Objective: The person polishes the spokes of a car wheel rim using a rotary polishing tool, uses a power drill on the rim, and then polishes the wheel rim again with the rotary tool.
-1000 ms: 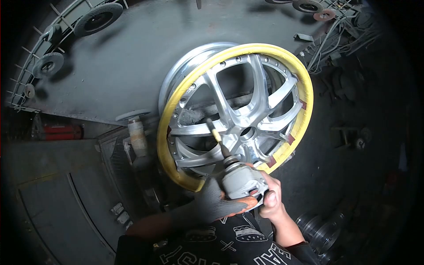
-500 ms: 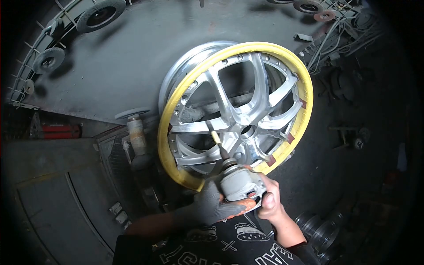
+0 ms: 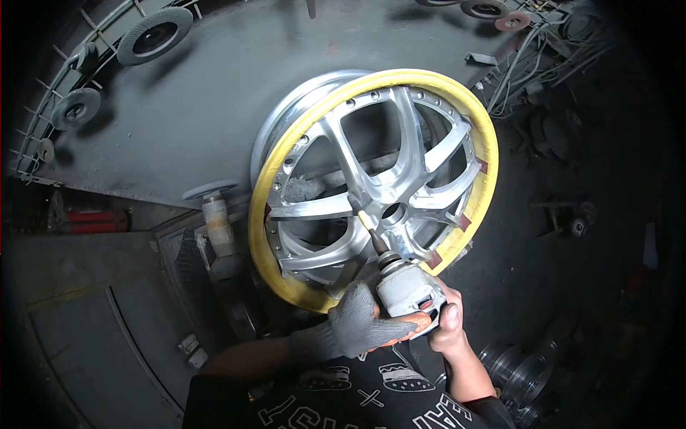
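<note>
Wheel (image 3: 389, 191) at twelve o'clock from me: stiff metal, probably heavy, likely slick on the bare spokes (image 3: 407, 129), so the yellow-covered rim (image 3: 259, 229) at nine and three is where I'd take it. Power tool (image 3: 409, 287) next, solid-looking, best held round its body; my gloved left hand (image 3: 361, 325) and bare right hand (image 3: 450, 329) both grip it. And the tip (image 3: 355, 204) has moved toward three o'clock since the earlier frame, nearer the hub (image 3: 393, 213); can't tell if it's touching.
</note>
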A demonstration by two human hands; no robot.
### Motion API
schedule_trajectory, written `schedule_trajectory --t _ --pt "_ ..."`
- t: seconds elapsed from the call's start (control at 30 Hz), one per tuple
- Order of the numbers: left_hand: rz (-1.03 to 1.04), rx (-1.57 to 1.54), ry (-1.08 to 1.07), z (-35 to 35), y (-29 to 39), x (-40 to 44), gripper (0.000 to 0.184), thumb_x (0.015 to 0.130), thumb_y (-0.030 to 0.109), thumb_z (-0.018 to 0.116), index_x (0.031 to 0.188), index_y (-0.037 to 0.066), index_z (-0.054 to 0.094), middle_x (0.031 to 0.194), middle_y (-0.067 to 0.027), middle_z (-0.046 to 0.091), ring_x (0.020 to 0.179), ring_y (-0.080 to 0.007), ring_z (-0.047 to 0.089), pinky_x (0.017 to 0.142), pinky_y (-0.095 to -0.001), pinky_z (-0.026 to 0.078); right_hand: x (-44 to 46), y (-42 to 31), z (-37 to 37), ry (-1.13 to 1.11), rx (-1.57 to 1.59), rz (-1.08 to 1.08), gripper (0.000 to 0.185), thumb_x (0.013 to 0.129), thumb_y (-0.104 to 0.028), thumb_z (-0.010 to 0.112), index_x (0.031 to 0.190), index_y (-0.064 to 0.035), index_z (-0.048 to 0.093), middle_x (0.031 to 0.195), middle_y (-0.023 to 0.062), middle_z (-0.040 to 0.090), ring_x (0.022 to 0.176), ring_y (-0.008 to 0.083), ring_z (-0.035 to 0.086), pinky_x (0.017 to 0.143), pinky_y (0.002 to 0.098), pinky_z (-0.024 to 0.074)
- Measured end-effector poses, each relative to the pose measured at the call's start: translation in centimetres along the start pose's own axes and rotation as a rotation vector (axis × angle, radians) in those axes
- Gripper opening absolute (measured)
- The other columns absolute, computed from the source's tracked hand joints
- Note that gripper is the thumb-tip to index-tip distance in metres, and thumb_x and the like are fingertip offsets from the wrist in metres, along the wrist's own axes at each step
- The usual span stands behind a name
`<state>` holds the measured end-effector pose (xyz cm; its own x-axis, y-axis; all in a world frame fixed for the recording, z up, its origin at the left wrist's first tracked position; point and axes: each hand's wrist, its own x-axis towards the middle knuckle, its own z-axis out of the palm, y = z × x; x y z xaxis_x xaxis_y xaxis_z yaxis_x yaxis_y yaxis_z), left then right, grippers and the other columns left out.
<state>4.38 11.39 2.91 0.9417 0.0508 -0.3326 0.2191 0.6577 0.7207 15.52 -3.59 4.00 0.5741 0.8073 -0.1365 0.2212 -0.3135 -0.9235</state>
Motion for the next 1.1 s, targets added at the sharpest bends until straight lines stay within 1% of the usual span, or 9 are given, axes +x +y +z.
schedule_trajectory --t 0.07,0.13,0.27,0.53,0.63,0.7,0.9,0.93,1.1 --pt "0.057 0.024 0.010 0.0 0.6 -0.4 0.036 0.078 0.021 0.083 0.103 0.004 0.062 0.073 -0.0031 0.066 0.055 -0.0054 0.059 0.050 -0.0219 0.048 -0.1 0.0 0.3 -0.008 0.016 -0.007 0.103 0.090 -0.079 0.020 0.117 0.0137 0.058 0.094 0.0228 0.069 0.088 0.0334 0.070 0.081 0.0378 0.0521" --pt "-0.108 0.069 0.024 -0.1 2.0 -1.4 0.037 0.078 0.018 0.083 0.106 0.003 0.063 0.073 -0.0013 0.067 0.054 -0.0054 0.058 0.049 -0.0211 0.047 -0.2 -0.3 0.9 -0.017 0.034 -0.017 0.103 0.090 -0.079 0.020 0.117 0.0137 0.057 0.095 0.0230 0.069 0.089 0.0336 0.070 0.082 0.0377 0.0520" --pt "0.001 0.022 0.077 -0.8 0.5 -3.2 0.060 0.079 0.013 0.082 0.131 0.004 0.053 0.080 -0.0027 0.068 0.060 -0.0037 0.060 0.051 -0.0207 0.046 0.0 -0.6 2.2 -0.075 0.077 -0.010 0.106 0.088 -0.081 0.022 0.119 0.0141 0.057 0.106 0.0241 0.068 0.096 0.0312 0.068 0.088 0.0375 0.0510" --pt "-0.018 0.019 0.063 0.1 0.3 -1.4 0.054 0.080 0.015 0.082 0.125 0.003 0.057 0.077 -0.0020 0.067 0.059 -0.0042 0.059 0.051 -0.0205 0.046 -0.3 0.5 0.7 -0.017 0.052 -0.076 0.099 0.091 -0.077 0.024 0.114 0.0126 0.058 0.091 0.0232 0.068 0.084 0.0355 0.070 0.077 0.0389 0.0531" --pt "-0.218 0.071 -0.012 -0.2 -0.1 -0.5 0.064 0.075 0.013 0.086 0.130 0.001 0.053 0.095 -0.0049 0.068 0.071 -0.0075 0.065 0.059 -0.0228 0.051 -0.9 1.4 0.1 0.017 0.022 -0.077 0.098 0.091 -0.077 0.025 0.114 0.0127 0.058 0.089 0.0233 0.069 0.082 0.0354 0.070 0.076 0.0390 0.0536" --pt "-0.117 0.189 -0.070 -0.2 -0.1 -0.6 0.062 0.076 0.011 0.085 0.129 0.002 0.054 0.090 -0.0044 0.068 0.066 -0.0080 0.064 0.056 -0.0232 0.050 -1.2 1.1 0.3 0.014 0.026 0.020 0.112 0.084 -0.086 0.021 0.120 0.0132 0.058 0.100 0.0205 0.070 0.092 0.0281 0.069 0.085 0.0356 0.0517" --pt "-0.007 0.108 0.081 -1.0 -0.8 -3.6 0.061 0.073 0.016 0.087 0.126 0.002 0.058 0.093 -0.0053 0.069 0.074 -0.0063 0.064 0.066 -0.0247 0.053 -1.2 1.4 3.0 -0.036 0.032 -0.077 0.114 0.082 -0.089 0.022 0.116 0.0141 0.058 0.096 0.0214 0.069 0.090 0.0287 0.070 0.083 0.0373 0.0531" --pt "0.257 0.330 0.099 -1.6 -1.5 -3.3 0.075 0.072 0.014 0.087 0.136 0.004 0.049 0.104 -0.0069 0.068 0.088 -0.0078 0.064 0.077 -0.0263 0.053 -0.9 1.2 3.5 -0.043 0.041 -0.091 0.115 0.082 -0.089 0.021 0.115 0.0140 0.058 0.096 0.0215 0.069 0.090 0.0290 0.070 0.083 0.0372 0.0532" --pt "0.104 0.312 0.114 -0.6 0.3 -3.7 0.072 0.074 0.014 0.086 0.136 0.005 0.050 0.104 -0.0064 0.068 0.093 -0.0074 0.062 0.079 -0.0260 0.052 -0.5 1.3 2.8 -0.045 0.001 -0.108 0.116 0.081 -0.090 0.019 0.113 0.0134 0.059 0.094 0.0212 0.069 0.087 0.0302 0.070 0.081 0.0368 0.0537"
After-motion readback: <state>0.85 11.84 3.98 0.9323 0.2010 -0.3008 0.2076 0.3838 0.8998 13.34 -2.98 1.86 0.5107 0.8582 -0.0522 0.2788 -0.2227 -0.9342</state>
